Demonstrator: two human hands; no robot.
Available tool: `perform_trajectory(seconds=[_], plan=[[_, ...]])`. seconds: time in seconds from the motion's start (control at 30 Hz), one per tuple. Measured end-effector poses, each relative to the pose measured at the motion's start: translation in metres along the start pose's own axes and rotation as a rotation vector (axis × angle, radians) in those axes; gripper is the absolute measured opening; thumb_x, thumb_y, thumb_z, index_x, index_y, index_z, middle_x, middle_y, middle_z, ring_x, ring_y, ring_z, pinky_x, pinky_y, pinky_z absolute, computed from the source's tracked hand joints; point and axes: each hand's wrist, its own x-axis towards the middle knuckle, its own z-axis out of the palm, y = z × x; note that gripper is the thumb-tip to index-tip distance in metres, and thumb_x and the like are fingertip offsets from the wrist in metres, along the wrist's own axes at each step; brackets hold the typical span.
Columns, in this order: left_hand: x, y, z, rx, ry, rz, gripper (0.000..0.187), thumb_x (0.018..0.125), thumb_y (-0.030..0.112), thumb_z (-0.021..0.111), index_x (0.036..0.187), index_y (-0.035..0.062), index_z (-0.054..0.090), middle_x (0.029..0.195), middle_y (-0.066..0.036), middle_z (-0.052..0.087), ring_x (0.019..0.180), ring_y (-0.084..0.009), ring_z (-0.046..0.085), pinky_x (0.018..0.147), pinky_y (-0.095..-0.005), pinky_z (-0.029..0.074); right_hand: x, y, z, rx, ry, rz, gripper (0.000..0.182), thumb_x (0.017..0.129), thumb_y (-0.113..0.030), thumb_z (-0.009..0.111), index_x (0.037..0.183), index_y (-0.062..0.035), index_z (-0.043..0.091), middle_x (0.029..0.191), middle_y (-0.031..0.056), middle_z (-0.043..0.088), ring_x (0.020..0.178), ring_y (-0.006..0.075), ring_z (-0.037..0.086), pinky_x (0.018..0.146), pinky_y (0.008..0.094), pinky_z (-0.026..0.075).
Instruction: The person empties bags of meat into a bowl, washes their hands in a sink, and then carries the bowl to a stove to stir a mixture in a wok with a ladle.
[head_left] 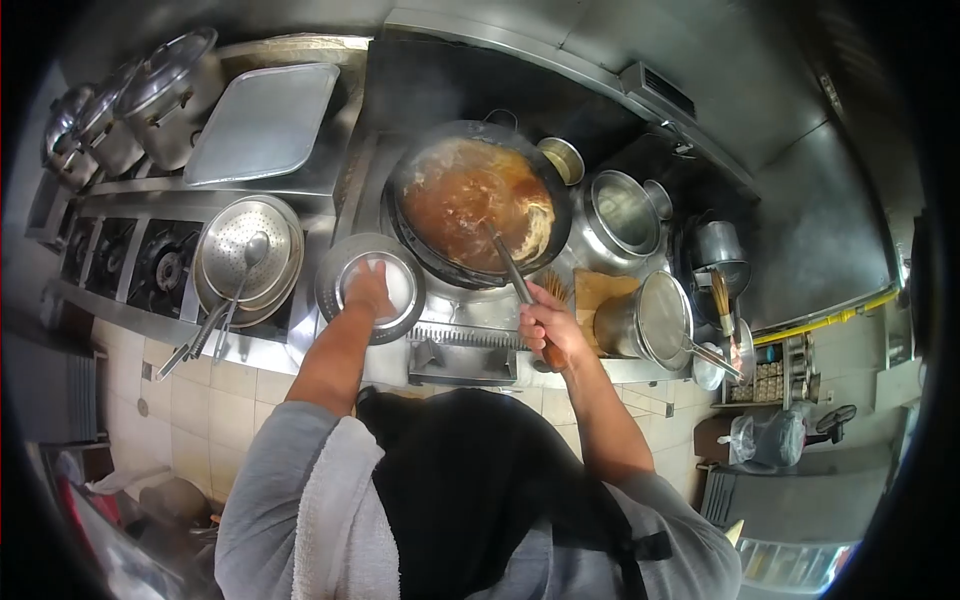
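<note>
A large dark wok [398, 215] holds bubbling reddish-brown liquid [460, 195], with a pale clump at its right side. My right hand [548, 325] is closed around the wooden handle of a long wok utensil [508, 262]. Its metal shaft slants down into the liquid, which hides the head. To the wok's lower left stands a round metal bowl [328, 285] with white contents [398, 287]. My left hand [370, 290] reaches inside it, palm down, fingers extended and slightly apart against the white contents; the fingertips are hard to make out.
Left are a perforated strainer [232, 235] with a ladle [257, 248], burners [165, 262], a tray [265, 120] and lidded pots [172, 95]. Right are a metal pot [625, 212], a bamboo brush [556, 288] and a pot [615, 325] topped by a sieve [664, 318]. Steam rises.
</note>
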Motion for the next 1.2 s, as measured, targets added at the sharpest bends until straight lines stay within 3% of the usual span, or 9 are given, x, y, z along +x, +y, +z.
perform_trajectory(seconds=[0.37,0.53,0.57,0.7,0.83,0.93,1.0,1.03,1.2], plan=[[-0.003,-0.001,0.006,-0.061,0.058,0.004,0.08,0.077,0.03,0.081,0.145,0.0036,0.046,0.152,-0.031,0.043,0.129,-0.0447,0.061,0.109,-0.0467,0.053,-0.029,0.008,-0.006,-0.667,0.151,-0.277,0.073,0.1,-0.001,0.056,0.167,-0.0091,0.026,0.09,0.011,0.064,0.057,0.0137,0.053,0.049,0.0329,0.047],[0.018,-0.012,0.028,-0.091,0.131,0.01,0.059,0.083,0.03,0.077,0.133,0.003,0.06,0.136,-0.027,0.062,0.125,-0.0432,0.065,0.107,-0.0468,0.054,-0.041,-0.015,-0.026,-1.531,0.45,-0.613,0.073,0.099,-0.007,0.06,0.166,-0.0129,0.031,0.131,0.0334,0.066,0.087,0.0409,0.075,0.08,0.0455,0.06],[0.02,-0.016,0.03,-0.099,0.148,0.03,0.053,0.084,0.03,0.076,0.128,0.0032,0.064,0.132,-0.027,0.065,0.123,-0.0425,0.066,0.107,-0.047,0.054,-0.043,-0.024,-0.025,-1.481,0.484,-0.524,0.076,0.097,-0.009,0.061,0.167,-0.0158,0.03,0.126,0.0372,0.065,0.102,0.0495,0.071,0.09,0.0512,0.057],[0.036,-0.028,0.034,-0.06,0.082,0.038,0.048,0.086,0.027,0.077,0.127,0.0039,0.066,0.136,-0.024,0.065,0.124,-0.0398,0.066,0.104,-0.0484,0.055,-0.031,-0.056,-0.02,-1.575,0.613,-0.419,0.081,0.091,-0.003,0.063,0.165,-0.015,0.032,0.114,0.0362,0.069,0.107,0.0521,0.067,0.093,0.0561,0.053],[-0.006,-0.019,-0.011,-0.162,0.038,0.052,0.057,0.079,0.032,0.084,0.126,0.0029,0.067,0.142,-0.027,0.062,0.127,-0.0385,0.065,0.107,-0.0476,0.054,-0.008,-0.062,-0.024,-1.591,0.678,-0.354,0.081,0.091,-0.003,0.062,0.165,-0.015,0.032,0.112,0.0363,0.069,0.106,0.052,0.068,0.093,0.0566,0.054],[-0.031,-0.008,-0.023,-0.044,0.105,0.103,0.083,0.072,0.037,0.089,0.139,0.0014,0.059,0.15,-0.029,0.054,0.131,-0.0386,0.062,0.111,-0.0468,0.051,0.026,-0.04,-0.055,-1.659,0.675,-0.468,0.08,0.095,-0.013,0.064,0.167,-0.0164,0.03,0.102,0.0323,0.073,0.09,0.047,0.073,0.082,0.0524,0.058],[-0.029,-0.008,-0.009,0.007,0.09,0.076,0.104,0.07,0.038,0.089,0.155,0.0003,0.042,0.156,-0.029,0.046,0.138,-0.0398,0.056,0.115,-0.0456,0.048,0.044,-0.018,-0.069,-1.508,0.584,-0.431,0.08,0.095,-0.011,0.064,0.167,-0.015,0.03,0.103,0.0301,0.073,0.084,0.0424,0.074,0.08,0.0493,0.059],[-0.024,-0.008,-0.005,0.013,0.019,0.073,0.111,0.074,0.034,0.085,0.163,0.001,0.026,0.16,-0.03,0.039,0.141,-0.0429,0.052,0.116,-0.0451,0.048,0.058,0.003,-0.083,-1.361,0.535,-0.525,0.077,0.094,-0.008,0.063,0.165,-0.0127,0.034,0.092,0.0234,0.073,0.071,0.0331,0.072,0.07,0.0451,0.059],[-0.019,0.0,0.0,-0.011,0.029,0.007,0.099,0.077,0.031,0.081,0.158,0.0012,0.033,0.16,-0.029,0.036,0.138,-0.0462,0.054,0.115,-0.0464,0.049,0.047,0.038,-0.047,-0.729,0.28,-0.292,0.073,0.096,-0.002,0.059,0.163,-0.013,0.034,0.079,0.0092,0.061,0.056,0.0187,0.056,0.051,0.0365,0.049]])
